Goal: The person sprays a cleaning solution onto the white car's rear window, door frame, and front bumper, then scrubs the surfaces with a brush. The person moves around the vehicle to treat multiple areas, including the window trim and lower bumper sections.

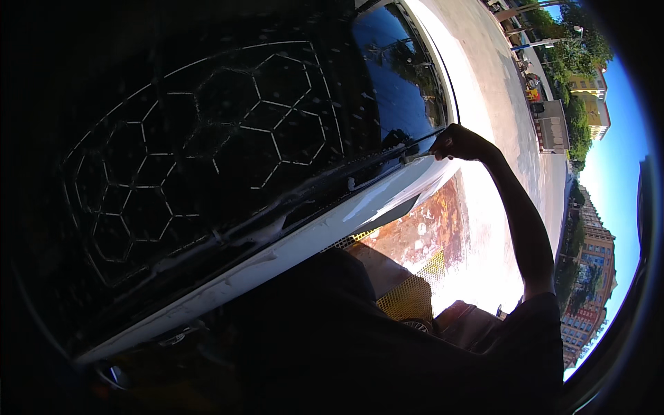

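My right hand (456, 143) reaches out at the end of a bent arm, its fingers closed at the upper edge of a white vehicle body panel (311, 231). They seem to pinch a small pale object (419, 156) that touches the seam there; shadow hides what it is. Just past the fingers lies a dark glass pane (397, 72) reflecting sky and trees. A glossy black panel (223, 150) with pale hexagon lines and scattered light specks fills the left side. My left hand is out of view.
Yellow grating (417, 290) and a rust-stained floor (430, 223) lie beside the vehicle. A spoked wheel (416, 325) and a dark reddish object (467, 321) are partly hidden by my dark clothing. Sunlit pavement (482, 67) stretches toward trees and buildings (591, 259).
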A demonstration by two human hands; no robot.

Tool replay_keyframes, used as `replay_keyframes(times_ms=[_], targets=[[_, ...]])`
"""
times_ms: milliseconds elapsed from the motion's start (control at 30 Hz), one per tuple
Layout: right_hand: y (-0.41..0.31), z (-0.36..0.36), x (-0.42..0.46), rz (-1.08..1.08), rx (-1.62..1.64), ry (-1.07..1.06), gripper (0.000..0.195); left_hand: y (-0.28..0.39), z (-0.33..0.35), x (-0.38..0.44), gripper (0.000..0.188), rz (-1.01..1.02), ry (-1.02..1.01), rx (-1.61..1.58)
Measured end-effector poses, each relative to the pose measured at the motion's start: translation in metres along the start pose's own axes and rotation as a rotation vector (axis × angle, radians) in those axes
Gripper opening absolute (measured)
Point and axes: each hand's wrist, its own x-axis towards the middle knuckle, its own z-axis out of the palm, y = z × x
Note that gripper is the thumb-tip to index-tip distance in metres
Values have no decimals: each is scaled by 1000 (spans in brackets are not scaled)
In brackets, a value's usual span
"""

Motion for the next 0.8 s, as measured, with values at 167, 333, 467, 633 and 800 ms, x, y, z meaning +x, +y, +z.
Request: replay_keyframes(times_ms=[167, 333, 467, 633, 800], targets=[[68, -36, 9, 183, -105, 9, 8, 1, 7, 12, 33, 3, -68, -35], [109, -51, 15, 329, -94, 79, 5, -3, 25, -4, 33, -14, -127, -44], [110, -47, 24, -58, -73, 94, 5, 0, 33, -19, 34, -25, -140, -50], [147, -60, 32, 159, -116, 72, 8, -5, 42, -30, 34, -27, -166, -71], [183, -56, 27, 259, -23, 117, 12, -8, 53, -48, 35, -27, -193, -91]])
